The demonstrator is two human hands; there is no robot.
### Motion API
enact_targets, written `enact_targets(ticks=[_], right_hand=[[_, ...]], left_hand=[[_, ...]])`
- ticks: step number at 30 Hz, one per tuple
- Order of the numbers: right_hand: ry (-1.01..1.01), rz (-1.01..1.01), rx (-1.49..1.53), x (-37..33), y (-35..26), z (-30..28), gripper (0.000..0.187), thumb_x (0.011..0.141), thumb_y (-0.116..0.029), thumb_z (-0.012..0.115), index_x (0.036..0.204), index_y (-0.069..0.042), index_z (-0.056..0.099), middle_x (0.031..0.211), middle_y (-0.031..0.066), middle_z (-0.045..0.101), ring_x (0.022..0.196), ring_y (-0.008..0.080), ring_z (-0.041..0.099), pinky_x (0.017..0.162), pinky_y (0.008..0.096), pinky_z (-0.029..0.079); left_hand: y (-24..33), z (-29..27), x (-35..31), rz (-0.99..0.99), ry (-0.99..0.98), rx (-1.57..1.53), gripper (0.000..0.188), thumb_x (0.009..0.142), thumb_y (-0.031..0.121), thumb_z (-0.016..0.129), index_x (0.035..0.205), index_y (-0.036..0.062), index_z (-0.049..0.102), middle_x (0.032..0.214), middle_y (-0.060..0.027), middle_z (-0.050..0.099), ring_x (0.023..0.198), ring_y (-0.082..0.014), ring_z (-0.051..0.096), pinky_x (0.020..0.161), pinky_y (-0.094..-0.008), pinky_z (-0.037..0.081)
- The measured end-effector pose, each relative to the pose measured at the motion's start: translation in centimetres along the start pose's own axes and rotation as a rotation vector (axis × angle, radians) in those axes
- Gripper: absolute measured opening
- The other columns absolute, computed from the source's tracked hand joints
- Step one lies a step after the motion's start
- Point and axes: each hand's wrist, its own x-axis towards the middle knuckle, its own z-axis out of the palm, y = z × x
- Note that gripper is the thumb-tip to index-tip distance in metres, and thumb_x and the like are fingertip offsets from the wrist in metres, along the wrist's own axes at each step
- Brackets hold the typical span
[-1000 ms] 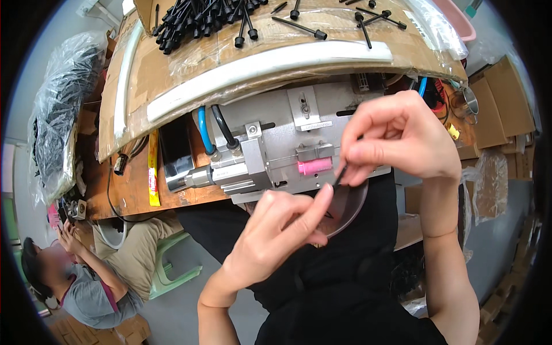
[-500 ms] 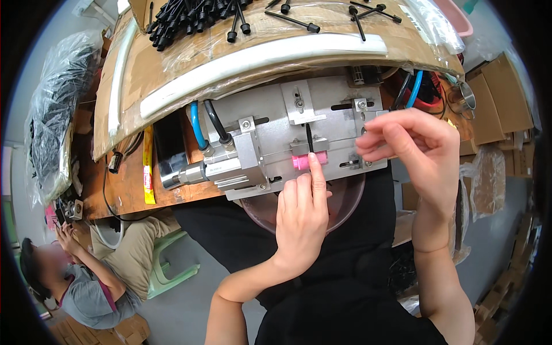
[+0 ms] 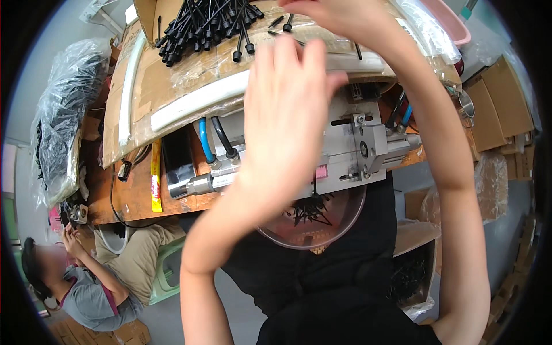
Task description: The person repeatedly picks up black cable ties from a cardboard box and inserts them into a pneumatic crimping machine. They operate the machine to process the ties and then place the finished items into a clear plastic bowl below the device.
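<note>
Lying heaped, slim knobbed black rods (image 3: 207, 26) neighbour spread, empty-looking left fingers (image 3: 314, 57); right fingers (image 3: 299, 7) are unreadable.

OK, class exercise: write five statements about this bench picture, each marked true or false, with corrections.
1. In this view, the left hand overlaps the cardboard sheet. True.
2. The right hand is wholly in view. False: the picture's top edge cuts it off.
3. The round bowl is empty. False: it holds slim black parts.
4. Left of the left hand, a blue hose and a black hose run side by side. True.
5. The co-worker stands at the right. False: they sit at the left.
</note>
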Motion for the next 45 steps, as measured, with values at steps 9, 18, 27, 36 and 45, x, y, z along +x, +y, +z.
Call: enact_targets(ticks=[9,18,27,36,45], right_hand=[[-0.398,0.013,-0.094,4.3,1.0,0.8,0.013,0.074,-0.004,0.068,0.086,0.0,0.071,0.082,0.02,0.069,0.078,0.0308,0.069,0.071,0.0395,0.054],[0.033,0.413,0.917,-7.5,-4.8,-2.1,0.012,0.087,-0.006,0.07,0.094,0.003,0.068,0.086,0.0072,0.071,0.072,0.0126,0.067,0.062,0.021,0.053],[-0.205,0.886,1.341,-10.2,-7.2,-2.7,0.017,0.086,-0.006,0.07,0.095,0.007,0.063,0.091,0.0198,0.07,0.083,0.0227,0.072,0.075,0.031,0.062],[-0.543,0.88,1.221,-9.4,-6.5,-4.5,0.018,0.082,-0.004,0.072,0.093,0.008,0.064,0.085,0.018,0.071,0.075,0.0204,0.072,0.07,0.0275,0.061],[-0.716,0.902,1.157,-9.6,-7.8,-4.0,0.009,0.082,0.004,0.07,0.085,0.01,0.064,0.083,0.021,0.071,0.076,0.0228,0.073,0.066,0.0295,0.062]], left_hand=[[-4.0,-0.4,2.2,0.052,-0.069,-0.228,0.013,0.08,0.004,0.07,0.089,-0.0014,0.062,0.074,-0.0108,0.055,0.066,-0.0211,0.051,0.063,-0.0315,0.044],[-0.2,-2.2,-8.4,-0.026,0.023,-0.258,0.056,0.069,-0.009,0.072,0.123,0.0,0.06,0.101,-0.0132,0.061,0.088,-0.0272,0.058,0.075,-0.0359,0.049],[0.9,-0.8,-11.2,0.129,0.033,-0.118,0.057,0.069,-0.004,0.067,0.125,-0.006,0.059,0.094,-0.0088,0.058,0.082,-0.0214,0.057,0.073,-0.0328,0.05],[0.8,-2.7,-11.3,0.151,-0.115,-0.34,0.057,0.069,-0.003,0.068,0.126,-0.004,0.059,0.094,-0.0082,0.058,0.083,-0.0207,0.057,0.073,-0.0328,0.05],[3.3,-4.0,-14.1,-0.104,-0.233,-0.61,0.069,0.064,-0.004,0.079,0.13,-0.0052,0.056,0.094,-0.0075,0.057,0.084,-0.022,0.056,0.075,-0.0323,0.047]])
